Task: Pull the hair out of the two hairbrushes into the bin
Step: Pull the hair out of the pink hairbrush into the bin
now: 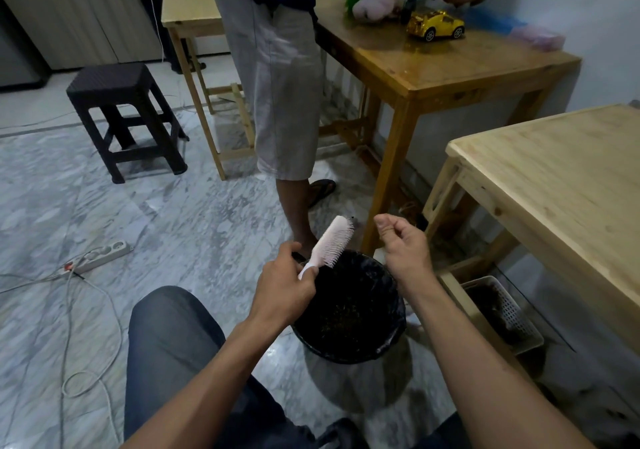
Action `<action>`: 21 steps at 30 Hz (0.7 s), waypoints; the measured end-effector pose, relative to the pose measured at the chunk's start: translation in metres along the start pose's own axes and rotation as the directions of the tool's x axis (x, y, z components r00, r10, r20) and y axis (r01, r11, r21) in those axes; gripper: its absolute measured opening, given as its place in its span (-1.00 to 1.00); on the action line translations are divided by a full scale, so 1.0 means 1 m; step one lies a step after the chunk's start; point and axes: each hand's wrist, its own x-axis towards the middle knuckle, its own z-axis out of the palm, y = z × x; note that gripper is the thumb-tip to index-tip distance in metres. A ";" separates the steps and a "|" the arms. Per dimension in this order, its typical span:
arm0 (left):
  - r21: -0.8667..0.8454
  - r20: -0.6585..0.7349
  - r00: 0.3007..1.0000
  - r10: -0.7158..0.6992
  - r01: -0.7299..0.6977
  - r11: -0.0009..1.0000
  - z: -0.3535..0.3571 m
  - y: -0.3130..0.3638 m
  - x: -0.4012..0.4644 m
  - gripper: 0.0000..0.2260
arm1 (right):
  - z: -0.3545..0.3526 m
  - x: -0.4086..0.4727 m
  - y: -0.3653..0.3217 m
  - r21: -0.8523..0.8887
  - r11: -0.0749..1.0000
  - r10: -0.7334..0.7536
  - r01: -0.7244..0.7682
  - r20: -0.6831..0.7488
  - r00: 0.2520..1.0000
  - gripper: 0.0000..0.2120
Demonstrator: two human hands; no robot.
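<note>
My left hand (282, 284) grips the handle of a pale pink hairbrush (330, 242), held tilted over the near-left rim of the bin (384, 348), bristles facing right. A black-lined bin stands on the floor between my knees, dark hair inside it. My right hand (403, 244) hovers above the bin's right rim, just right of the brush head, fingers curled with thumb and forefinger pinched together; whether any hair is between them is too fine to tell. No second brush shows.
A person in grey shorts (277, 102) stands just beyond the bin. A pale wooden table (571, 178) is at right, a white basket (509, 313) under it. A varnished table (450, 64) holds a yellow toy car (436, 26). A black stool (121, 109) and power strip (100, 256) are left.
</note>
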 end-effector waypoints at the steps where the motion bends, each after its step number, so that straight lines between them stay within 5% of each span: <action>1: -0.067 0.008 0.998 -0.065 0.066 0.996 0.000 -0.001 0.000 -0.62 | 0.000 0.001 -0.001 0.054 0.998 0.037 -0.037 -0.011 0.999 -0.87; 4: -0.129 0.007 0.990 -0.142 0.142 0.981 -0.004 -0.009 0.000 -0.67 | -0.003 0.001 -0.006 0.257 0.960 0.124 -0.111 -0.035 0.992 -0.81; 8: -0.100 -0.038 0.983 -0.180 0.175 0.979 -0.009 -0.019 0.001 -0.60 | -0.016 0.004 -0.016 0.658 0.728 0.329 -0.192 -0.090 0.940 -0.87; 10: -0.078 -0.048 0.984 -0.169 0.165 0.983 -0.011 -0.020 0.000 -0.56 | -0.017 0.002 -0.013 0.555 0.793 0.374 -0.250 -0.120 0.920 -0.89; 13: -0.066 -0.043 0.990 -0.131 0.128 0.990 -0.009 -0.015 0.000 -0.57 | -0.018 -0.002 0.003 0.068 0.937 0.344 -0.343 -0.007 0.939 -0.85; 15: -0.083 -0.033 0.994 -0.106 0.103 0.991 -0.007 -0.011 0.001 -0.60 | -0.015 -0.006 0.012 -0.240 0.926 0.335 -0.293 0.159 0.929 -0.65; 18: -0.122 -0.006 0.998 -0.058 0.057 0.991 -0.002 -0.002 -0.001 -0.63 | -0.002 -0.013 0.009 -0.216 0.927 0.365 -0.306 0.342 0.866 -0.45; 21: -0.161 0.015 1.000 -0.006 0.008 0.987 0.002 0.007 -0.003 -0.65 | 0.009 -0.019 0.003 -0.095 0.920 0.373 -0.380 0.504 0.779 -0.56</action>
